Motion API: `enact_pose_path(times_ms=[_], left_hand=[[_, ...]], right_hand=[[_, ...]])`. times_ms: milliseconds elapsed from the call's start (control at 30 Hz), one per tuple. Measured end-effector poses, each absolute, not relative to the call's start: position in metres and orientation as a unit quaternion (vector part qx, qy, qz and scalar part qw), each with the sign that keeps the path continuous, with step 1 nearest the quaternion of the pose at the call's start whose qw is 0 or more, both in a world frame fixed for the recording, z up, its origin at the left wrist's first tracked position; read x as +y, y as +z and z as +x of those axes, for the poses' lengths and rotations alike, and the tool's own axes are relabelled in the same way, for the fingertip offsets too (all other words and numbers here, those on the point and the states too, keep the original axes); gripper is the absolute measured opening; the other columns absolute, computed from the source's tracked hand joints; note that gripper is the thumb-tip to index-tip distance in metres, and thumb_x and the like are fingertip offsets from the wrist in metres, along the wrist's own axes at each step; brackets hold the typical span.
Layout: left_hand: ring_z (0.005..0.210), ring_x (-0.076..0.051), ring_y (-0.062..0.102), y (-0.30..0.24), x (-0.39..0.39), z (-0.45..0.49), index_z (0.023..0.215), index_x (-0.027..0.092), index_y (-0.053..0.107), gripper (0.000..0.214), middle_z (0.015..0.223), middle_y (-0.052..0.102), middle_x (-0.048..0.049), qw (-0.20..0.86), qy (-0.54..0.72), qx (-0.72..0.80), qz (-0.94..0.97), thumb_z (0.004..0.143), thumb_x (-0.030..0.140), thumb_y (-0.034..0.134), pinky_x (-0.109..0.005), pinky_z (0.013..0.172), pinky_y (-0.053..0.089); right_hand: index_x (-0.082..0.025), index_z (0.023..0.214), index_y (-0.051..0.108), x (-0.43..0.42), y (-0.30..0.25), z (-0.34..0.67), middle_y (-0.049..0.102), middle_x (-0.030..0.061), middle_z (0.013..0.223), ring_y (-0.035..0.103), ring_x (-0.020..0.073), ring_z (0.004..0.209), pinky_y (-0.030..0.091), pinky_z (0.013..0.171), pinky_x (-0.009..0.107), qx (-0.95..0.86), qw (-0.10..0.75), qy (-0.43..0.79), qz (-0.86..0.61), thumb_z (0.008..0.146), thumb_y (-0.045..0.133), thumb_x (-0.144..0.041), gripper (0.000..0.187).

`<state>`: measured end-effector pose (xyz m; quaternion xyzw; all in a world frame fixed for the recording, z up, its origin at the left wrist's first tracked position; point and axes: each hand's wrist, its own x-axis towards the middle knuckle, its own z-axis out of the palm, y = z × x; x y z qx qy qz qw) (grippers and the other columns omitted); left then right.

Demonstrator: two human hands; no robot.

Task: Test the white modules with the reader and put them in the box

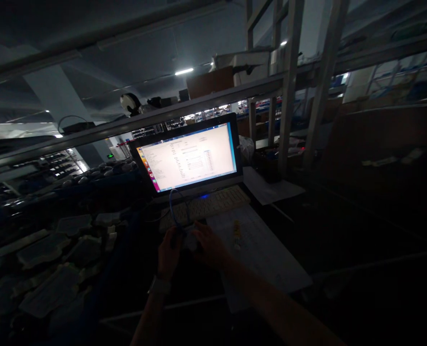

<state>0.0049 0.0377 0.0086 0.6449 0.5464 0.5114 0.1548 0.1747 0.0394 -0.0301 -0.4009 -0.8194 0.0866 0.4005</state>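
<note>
The scene is very dark. My left hand and my right hand meet in front of a keyboard, both closed around a small pale device. A thin blue cable loops up from that device toward the lit monitor. My left wrist carries a band. A pale sheet or mat with a small yellow item lies just right of my right hand.
Several flat pale trays lie stacked at the left. Metal shelf rails and upright posts cross above the monitor. A paper sheet lies right of the keyboard. The right side is in deep shadow.
</note>
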Motion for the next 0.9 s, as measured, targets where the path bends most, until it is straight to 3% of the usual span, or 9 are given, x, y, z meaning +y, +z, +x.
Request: enact_pose_path(times_ms=[267, 367, 500, 600, 733, 900], left_hand=[[0.095, -0.023, 0.067, 0.007, 0.037, 0.006, 0.099, 0.021, 0.062, 0.039, 0.101, 0.071, -0.0073, 0.143, 0.525, 0.545, 0.638, 0.074, 0.050, 0.053, -0.037, 0.084, 0.054], [0.093, -0.024, 0.068, -0.001, 0.039, 0.004, 0.097, 0.022, 0.063, 0.041, 0.099, 0.072, -0.0070, 0.127, 0.528, 0.558, 0.628, 0.073, 0.054, 0.053, -0.037, 0.081, 0.055], [0.091, -0.026, 0.068, -0.016, 0.043, 0.002, 0.098, 0.024, 0.063, 0.042, 0.100, 0.072, -0.0070, 0.109, 0.535, 0.567, 0.617, 0.073, 0.057, 0.053, -0.036, 0.078, 0.056], [0.092, -0.026, 0.068, -0.026, 0.044, 0.004, 0.097, 0.024, 0.063, 0.044, 0.101, 0.072, -0.0083, 0.097, 0.553, 0.558, 0.612, 0.073, 0.059, 0.052, -0.036, 0.079, 0.056], [0.090, -0.025, 0.069, -0.034, 0.047, 0.004, 0.098, 0.022, 0.063, 0.049, 0.099, 0.072, -0.0092, 0.096, 0.570, 0.545, 0.608, 0.074, 0.062, 0.050, -0.036, 0.078, 0.057], [0.089, -0.024, 0.069, -0.038, 0.047, 0.006, 0.097, 0.023, 0.065, 0.045, 0.100, 0.072, -0.0082, 0.091, 0.569, 0.545, 0.609, 0.077, 0.060, 0.050, -0.035, 0.077, 0.058]], right_hand=[[-0.012, 0.131, 0.046, 0.031, -0.021, 0.181, 0.040, 0.0217, 0.144, 0.038, 0.0304, 0.133, 0.039, 0.104, 0.049, -0.832, 0.405, 0.062, -0.375, 0.077, 0.066, -0.039, 0.064], [-0.014, 0.133, 0.046, 0.019, -0.003, 0.203, 0.041, 0.0187, 0.145, 0.040, 0.0285, 0.132, 0.039, 0.104, 0.046, -0.831, 0.415, 0.027, -0.370, 0.079, 0.062, -0.050, 0.067], [-0.022, 0.129, 0.051, 0.013, 0.018, 0.279, 0.050, 0.0110, 0.138, 0.045, 0.0232, 0.128, 0.041, 0.102, 0.043, -0.804, 0.414, -0.082, -0.419, 0.089, 0.050, -0.039, 0.044], [-0.021, 0.118, 0.061, 0.014, 0.017, 0.368, 0.057, 0.0111, 0.130, 0.050, 0.0249, 0.123, 0.043, 0.100, 0.046, -0.755, 0.377, -0.170, -0.510, 0.090, 0.044, -0.031, 0.035], [-0.018, 0.108, 0.067, 0.016, -0.007, 0.477, 0.062, 0.0149, 0.121, 0.055, 0.0318, 0.116, 0.046, 0.095, 0.052, -0.677, 0.320, -0.227, -0.622, 0.086, 0.043, -0.040, 0.040], [-0.022, 0.109, 0.067, 0.014, -0.042, 0.534, 0.061, 0.0131, 0.122, 0.057, 0.0310, 0.113, 0.048, 0.093, 0.051, -0.623, 0.298, -0.228, -0.686, 0.082, 0.043, -0.051, 0.047]])
